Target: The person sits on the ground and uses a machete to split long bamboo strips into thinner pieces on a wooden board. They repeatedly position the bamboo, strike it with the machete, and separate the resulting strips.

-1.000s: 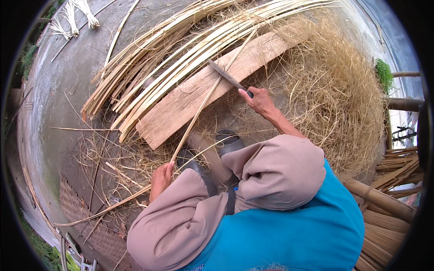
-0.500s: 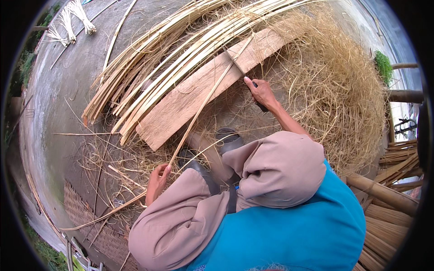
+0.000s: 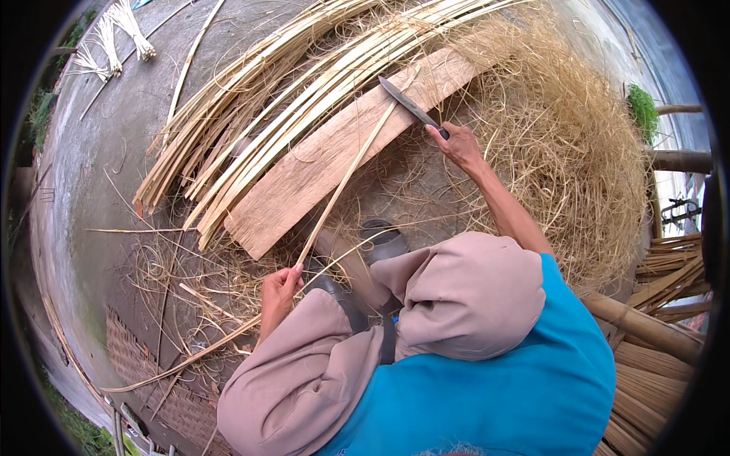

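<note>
My right hand (image 3: 456,144) grips the dark handle of a knife (image 3: 411,106), whose blade lies across a long, thin bamboo strip (image 3: 348,173) over a wooden board (image 3: 293,186). Low on the left, my left hand (image 3: 281,290) pinches the near end of that same strip between thumb and fingers. From there the strip slants up and away, over the board's near edge to the blade. The board lies tilted from lower left to upper right, beyond my knees.
Long split bamboo strips (image 3: 304,102) lie bundled beyond the board. A big heap of curly shavings (image 3: 563,159) fills the right side. White bundles (image 3: 131,29) lie at the far left, a woven mat (image 3: 156,361) at the near left, and a bamboo pole (image 3: 642,327) at the right.
My right hand has moved slightly right, and the knife's blade now shows its broad side. My left hand has shifted a little right and up, still on the strip.
</note>
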Motion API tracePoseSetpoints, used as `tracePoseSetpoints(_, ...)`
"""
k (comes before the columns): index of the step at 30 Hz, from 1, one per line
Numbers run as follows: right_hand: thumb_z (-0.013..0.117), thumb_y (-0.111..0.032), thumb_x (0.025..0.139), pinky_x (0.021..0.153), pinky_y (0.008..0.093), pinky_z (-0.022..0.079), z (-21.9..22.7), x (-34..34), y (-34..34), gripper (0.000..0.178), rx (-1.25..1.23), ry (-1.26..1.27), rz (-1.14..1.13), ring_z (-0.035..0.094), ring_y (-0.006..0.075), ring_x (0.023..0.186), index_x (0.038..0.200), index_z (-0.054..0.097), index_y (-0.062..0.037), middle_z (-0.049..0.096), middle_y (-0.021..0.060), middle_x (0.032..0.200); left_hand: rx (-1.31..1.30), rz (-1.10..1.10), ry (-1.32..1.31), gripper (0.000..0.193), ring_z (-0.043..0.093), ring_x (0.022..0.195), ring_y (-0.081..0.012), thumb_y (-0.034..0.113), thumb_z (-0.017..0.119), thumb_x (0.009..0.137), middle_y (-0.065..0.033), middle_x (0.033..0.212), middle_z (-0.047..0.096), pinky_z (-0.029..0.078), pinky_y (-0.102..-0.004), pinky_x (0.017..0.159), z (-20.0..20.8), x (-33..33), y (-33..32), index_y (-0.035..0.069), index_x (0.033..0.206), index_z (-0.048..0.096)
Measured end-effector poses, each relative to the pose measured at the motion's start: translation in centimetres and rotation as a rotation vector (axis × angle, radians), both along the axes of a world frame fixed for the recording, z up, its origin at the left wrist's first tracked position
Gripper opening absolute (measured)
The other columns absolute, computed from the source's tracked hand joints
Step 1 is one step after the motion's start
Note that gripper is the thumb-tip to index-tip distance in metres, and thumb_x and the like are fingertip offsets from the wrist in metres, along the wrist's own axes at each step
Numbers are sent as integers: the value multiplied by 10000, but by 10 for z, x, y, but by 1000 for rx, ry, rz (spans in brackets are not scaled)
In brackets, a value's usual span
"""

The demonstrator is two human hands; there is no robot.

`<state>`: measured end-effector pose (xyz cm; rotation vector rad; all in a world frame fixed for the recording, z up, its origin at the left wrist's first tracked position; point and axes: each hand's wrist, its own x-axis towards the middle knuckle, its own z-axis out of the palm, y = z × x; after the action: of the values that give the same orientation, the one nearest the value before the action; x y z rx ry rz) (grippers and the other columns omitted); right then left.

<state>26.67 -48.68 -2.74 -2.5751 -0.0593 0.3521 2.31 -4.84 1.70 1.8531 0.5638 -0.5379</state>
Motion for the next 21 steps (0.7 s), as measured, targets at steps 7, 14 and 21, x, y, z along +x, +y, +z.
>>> tracePoseSetpoints(7,527,-593,1015,421,320,453,-21,-20,-25,583,16,-262,403,493,165,432,763,585,-71,553,51,547,-69,-9,82,473,379,552,-42,399,643,1011,56,585,498,254,-258,515,12,-14,12,46,695,649)
tracePoseSetpoints(14,539,-592,1010,391,336,394,-21,-9,-15,570,45,-208,333,486,155,467,752,562,-84,542,57,564,-52,3,115,459,333,546,-45,397,640,1009,72,576,448,211,-268,516,11,-20,19,48,711,650)
tracePoseSetpoints(21,579,-574,996,395,309,387,-15,22,-51,568,224,-105,-338,492,137,484,716,555,-81,522,36,541,-124,18,216,448,338,532,-42,387,633,1025,67,569,461,239,-258,515,3,-28,41,38,754,703)
